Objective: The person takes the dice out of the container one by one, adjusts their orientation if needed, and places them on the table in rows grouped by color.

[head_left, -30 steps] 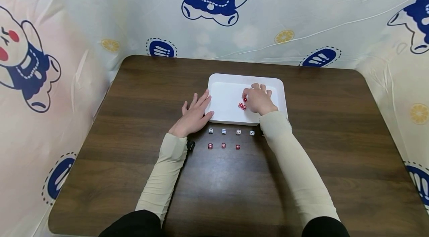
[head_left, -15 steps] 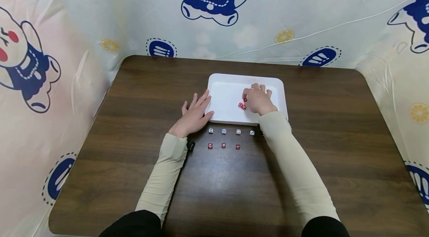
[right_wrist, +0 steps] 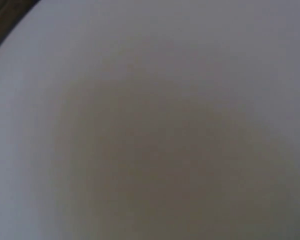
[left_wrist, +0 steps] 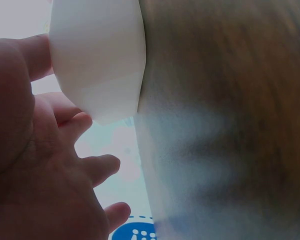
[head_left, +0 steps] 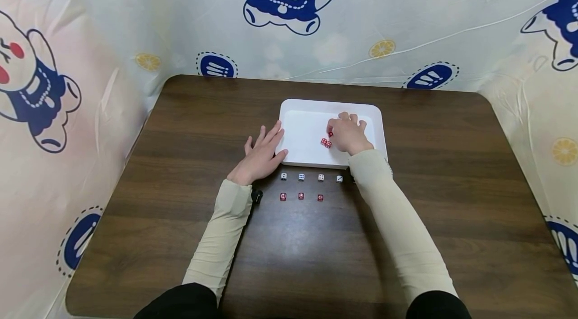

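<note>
My right hand (head_left: 347, 134) reaches into a white tray (head_left: 298, 131), its thumb side low over the tray floor. Its fingertips pinch a red die (head_left: 330, 134), mostly covered by the hand. Just below, red dice (head_left: 325, 142) with white pips lie close together in the tray. My left hand (head_left: 258, 158) rests against the tray's left edge, fingers spread and fairly straight. In the left wrist view, that hand's thumb and a finger touch the tray wall (left_wrist: 100, 60). The right wrist view is a blur of white tray.
In front of the tray, a row of white dice (head_left: 301, 177) lies on the brown table (head_left: 289, 259); the right sleeve covers the row's right end. Nearer stands a row of red dice (head_left: 301, 196). A printed curtain (head_left: 180, 8) hangs around the table's back and sides.
</note>
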`<action>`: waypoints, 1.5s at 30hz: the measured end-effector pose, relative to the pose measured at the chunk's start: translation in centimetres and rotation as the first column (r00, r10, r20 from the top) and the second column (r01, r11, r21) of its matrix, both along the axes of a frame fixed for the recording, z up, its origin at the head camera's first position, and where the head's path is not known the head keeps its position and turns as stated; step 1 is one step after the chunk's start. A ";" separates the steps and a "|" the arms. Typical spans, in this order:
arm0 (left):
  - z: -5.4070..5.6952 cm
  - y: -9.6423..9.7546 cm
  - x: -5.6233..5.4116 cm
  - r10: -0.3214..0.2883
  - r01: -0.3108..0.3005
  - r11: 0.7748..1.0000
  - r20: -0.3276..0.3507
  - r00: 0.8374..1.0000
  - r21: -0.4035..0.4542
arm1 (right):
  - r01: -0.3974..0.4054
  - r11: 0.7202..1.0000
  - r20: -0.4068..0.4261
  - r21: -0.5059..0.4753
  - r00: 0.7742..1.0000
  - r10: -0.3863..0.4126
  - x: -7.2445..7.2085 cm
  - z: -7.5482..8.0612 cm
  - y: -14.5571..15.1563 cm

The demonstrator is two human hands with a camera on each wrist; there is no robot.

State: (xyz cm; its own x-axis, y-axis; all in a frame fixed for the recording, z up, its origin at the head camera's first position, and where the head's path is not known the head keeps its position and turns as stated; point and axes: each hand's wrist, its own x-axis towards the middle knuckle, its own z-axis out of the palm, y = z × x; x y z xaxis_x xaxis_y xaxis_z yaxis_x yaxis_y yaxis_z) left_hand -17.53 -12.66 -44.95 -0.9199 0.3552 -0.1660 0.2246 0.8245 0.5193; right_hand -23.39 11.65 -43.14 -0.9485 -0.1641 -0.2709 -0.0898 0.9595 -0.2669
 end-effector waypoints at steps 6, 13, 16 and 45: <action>0.0 0.1 0.0 -0.001 0.001 1.000 0.002 1.000 0.002 | 0.002 1.000 0.001 -0.006 1.000 -0.002 0.2 0.2 0.2; 0.0 0.1 -0.1 0.002 -0.002 1.000 0.004 1.000 0.006 | 0.007 1.000 -0.010 -0.022 1.000 -0.007 0.3 0.5 0.4; 0.0 0.1 -0.1 0.002 -0.002 1.000 0.003 1.000 0.004 | 0.005 1.000 -0.023 -0.029 1.000 -0.006 0.5 0.7 0.5; -0.1 0.0 -0.1 -0.010 0.010 1.000 0.004 1.000 -0.001 | -0.045 0.997 -0.124 -0.064 0.992 0.037 3.1 3.5 1.7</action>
State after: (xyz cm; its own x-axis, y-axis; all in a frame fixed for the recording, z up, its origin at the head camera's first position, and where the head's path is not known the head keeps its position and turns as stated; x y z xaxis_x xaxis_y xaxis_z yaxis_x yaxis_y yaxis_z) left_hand -17.66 -12.65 -45.03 -0.9158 0.3640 -0.1697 0.2307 0.8227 0.5196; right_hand -20.30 13.40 -39.65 -0.9660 -0.2174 -0.1402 -0.1649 0.9349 -0.3142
